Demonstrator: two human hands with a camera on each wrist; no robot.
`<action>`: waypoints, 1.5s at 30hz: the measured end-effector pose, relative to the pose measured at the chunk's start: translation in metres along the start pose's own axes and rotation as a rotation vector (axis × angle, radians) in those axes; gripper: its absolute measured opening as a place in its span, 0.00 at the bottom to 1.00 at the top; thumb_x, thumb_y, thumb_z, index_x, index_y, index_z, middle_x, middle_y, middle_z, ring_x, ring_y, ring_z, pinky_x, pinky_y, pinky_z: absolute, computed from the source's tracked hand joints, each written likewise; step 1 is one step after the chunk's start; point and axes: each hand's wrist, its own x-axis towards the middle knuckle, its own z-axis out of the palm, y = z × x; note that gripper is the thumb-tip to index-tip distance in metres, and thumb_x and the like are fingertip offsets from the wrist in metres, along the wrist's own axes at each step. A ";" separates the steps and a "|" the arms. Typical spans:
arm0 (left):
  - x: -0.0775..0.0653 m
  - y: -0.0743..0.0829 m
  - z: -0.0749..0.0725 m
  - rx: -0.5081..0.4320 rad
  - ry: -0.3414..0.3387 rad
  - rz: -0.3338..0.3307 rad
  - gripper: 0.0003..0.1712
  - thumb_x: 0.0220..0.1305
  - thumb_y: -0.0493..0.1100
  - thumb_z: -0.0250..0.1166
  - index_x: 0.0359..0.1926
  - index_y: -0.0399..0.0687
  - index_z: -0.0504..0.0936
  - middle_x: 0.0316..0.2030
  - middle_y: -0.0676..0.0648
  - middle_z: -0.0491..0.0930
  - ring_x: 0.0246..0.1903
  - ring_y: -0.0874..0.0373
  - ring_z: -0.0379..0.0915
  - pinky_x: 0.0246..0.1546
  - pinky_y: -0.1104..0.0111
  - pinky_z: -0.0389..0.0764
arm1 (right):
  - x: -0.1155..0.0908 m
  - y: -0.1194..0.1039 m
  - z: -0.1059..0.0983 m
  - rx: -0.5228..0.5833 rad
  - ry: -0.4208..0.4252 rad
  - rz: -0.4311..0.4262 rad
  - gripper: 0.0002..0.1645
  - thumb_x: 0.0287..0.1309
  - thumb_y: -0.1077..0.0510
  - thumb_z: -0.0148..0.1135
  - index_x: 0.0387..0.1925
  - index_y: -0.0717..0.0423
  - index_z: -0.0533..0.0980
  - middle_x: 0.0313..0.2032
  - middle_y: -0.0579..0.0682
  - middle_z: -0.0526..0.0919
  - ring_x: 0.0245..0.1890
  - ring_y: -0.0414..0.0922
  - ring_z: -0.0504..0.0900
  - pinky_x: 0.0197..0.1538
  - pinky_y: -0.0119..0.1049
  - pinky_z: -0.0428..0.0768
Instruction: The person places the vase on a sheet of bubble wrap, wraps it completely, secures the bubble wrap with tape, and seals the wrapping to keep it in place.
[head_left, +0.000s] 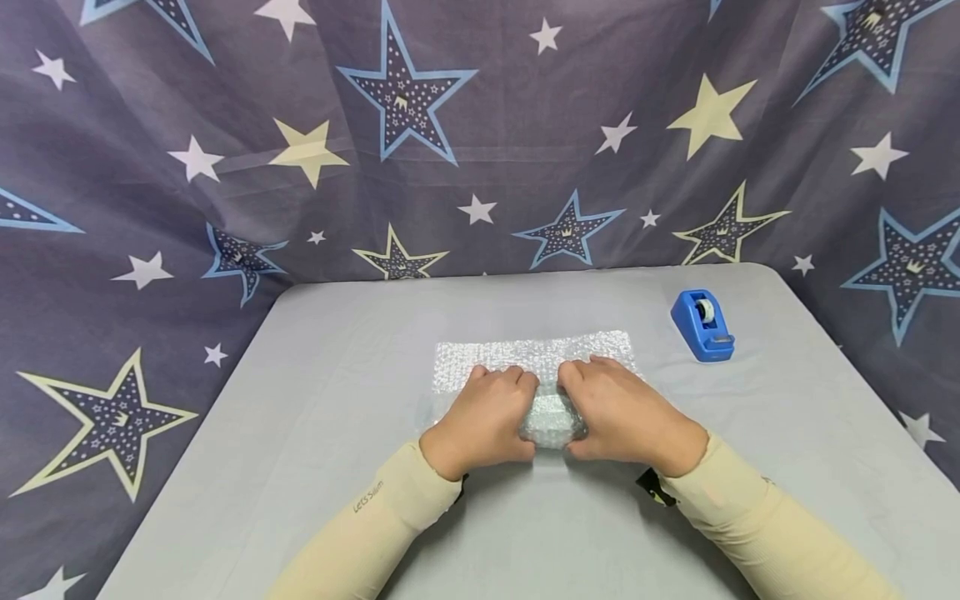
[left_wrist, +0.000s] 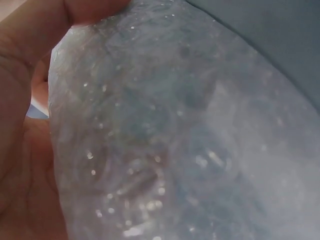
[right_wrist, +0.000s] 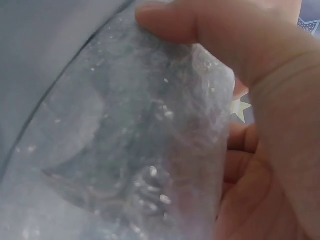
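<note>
Gripping the bubble-wrap roll (head_left: 553, 421) at both ends with left hand (head_left: 487, 417) and right hand (head_left: 624, 412), with flat bubble sheet (head_left: 536, 356) just beyond it and blue tape dispenser (head_left: 701, 329) to its right.

Clear, rounded bubble-wrap roll (head_left: 552, 423): greenish tint, gripped @ both ends, laid horiz.
Clear, flat bubble-wrap sheet (head_left: 543, 353): spread out w/ far edge beyond roll.
</note>
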 end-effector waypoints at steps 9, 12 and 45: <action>0.000 0.000 -0.001 -0.014 -0.021 0.005 0.29 0.36 0.55 0.77 0.39 0.49 0.77 0.29 0.55 0.73 0.25 0.61 0.70 0.30 0.63 0.62 | -0.001 0.000 -0.001 0.012 -0.018 0.005 0.42 0.23 0.41 0.85 0.39 0.49 0.68 0.29 0.38 0.71 0.29 0.43 0.71 0.49 0.44 0.77; 0.000 -0.001 -0.001 -0.019 -0.020 0.010 0.30 0.37 0.55 0.77 0.41 0.48 0.78 0.31 0.55 0.75 0.26 0.61 0.71 0.30 0.63 0.62 | -0.001 0.000 -0.001 0.017 -0.015 0.006 0.41 0.24 0.42 0.84 0.39 0.49 0.68 0.29 0.38 0.71 0.29 0.42 0.71 0.47 0.44 0.76; 0.000 -0.005 0.003 -0.043 -0.032 -0.021 0.39 0.39 0.58 0.73 0.54 0.47 0.77 0.45 0.52 0.82 0.45 0.55 0.79 0.42 0.57 0.72 | -0.001 0.008 0.005 0.024 0.008 0.016 0.40 0.28 0.39 0.78 0.42 0.50 0.69 0.30 0.38 0.73 0.35 0.44 0.80 0.59 0.52 0.76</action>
